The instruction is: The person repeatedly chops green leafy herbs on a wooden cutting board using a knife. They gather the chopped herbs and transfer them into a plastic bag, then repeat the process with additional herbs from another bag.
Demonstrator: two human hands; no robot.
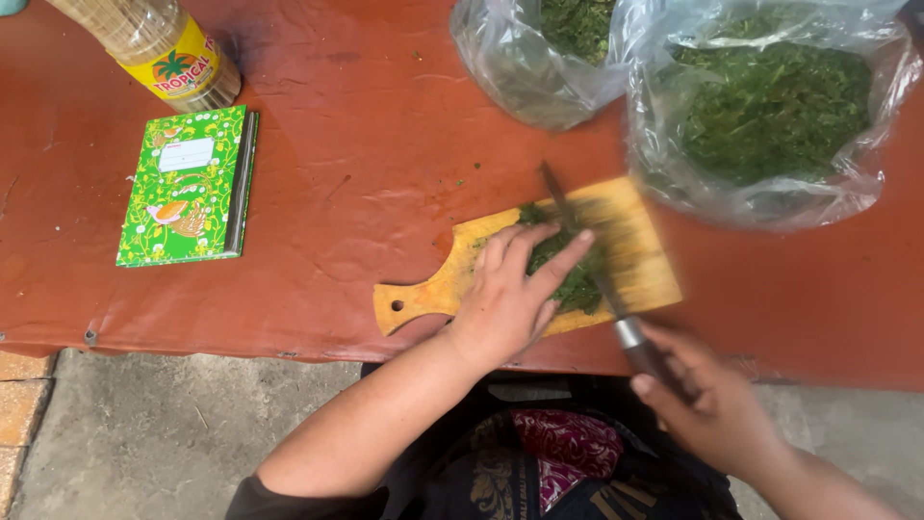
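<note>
On red table [366, 144], left hand [510, 294] flat presses greens [568, 265]; right hand [712, 409] grips knife [587, 260] beside.

We are pressing our left hand [510, 294] flat, fingers spread forward, while our right hand [707, 404] is curling closed, both forearms reaching in over the tabletop's near edge.

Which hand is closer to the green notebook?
The left. The left hand presses the greens on the cutting board, to the right of the notebook. The right hand holds the knife farther right, at the table's near edge.
</note>
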